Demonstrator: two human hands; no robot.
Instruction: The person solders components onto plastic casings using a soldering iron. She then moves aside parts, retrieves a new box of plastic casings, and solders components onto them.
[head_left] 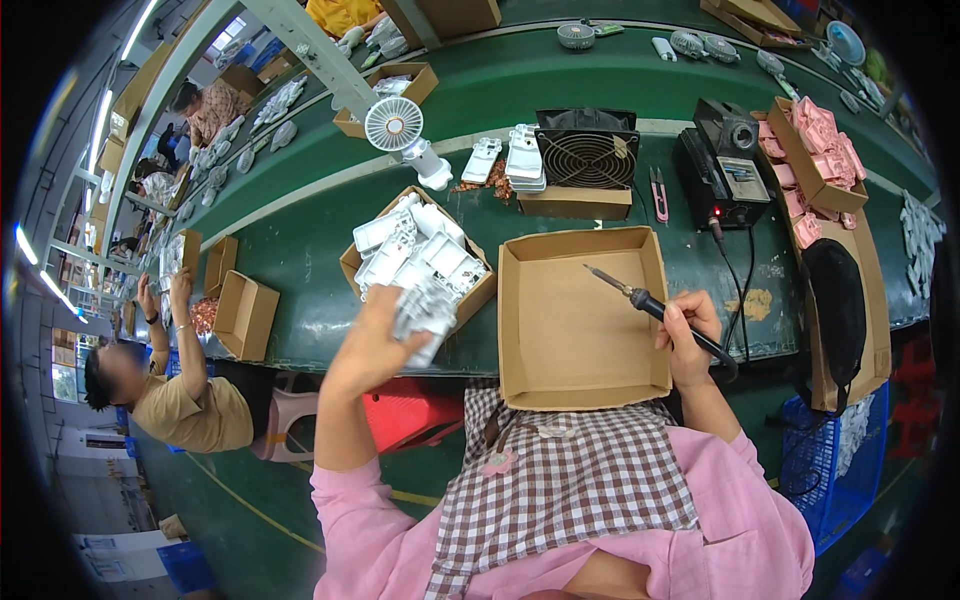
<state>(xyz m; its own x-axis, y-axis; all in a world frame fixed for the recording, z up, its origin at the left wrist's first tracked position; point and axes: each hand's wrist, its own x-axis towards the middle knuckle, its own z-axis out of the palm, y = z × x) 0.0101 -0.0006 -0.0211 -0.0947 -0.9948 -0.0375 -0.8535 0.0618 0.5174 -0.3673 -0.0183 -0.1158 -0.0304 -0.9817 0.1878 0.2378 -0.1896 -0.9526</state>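
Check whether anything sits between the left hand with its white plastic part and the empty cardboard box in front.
Nothing visible blocks it. The left hand grips a white plastic part over the parts box; the empty box is beside it. The soldering iron in the right hand reaches over its far corner.

on the table (300,250) my empty box (575,320) sits right of the parts box (420,255); behind it a fan unit (587,158), probably touching a small box (575,203).

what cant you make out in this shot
Head view:
- White part in left hand: motion-blurred, shape unclear.
- Lower layers of the parts box: hidden by the top pieces.
- Soldering iron handle: covered by the right hand.
- Far-belt items: too small.
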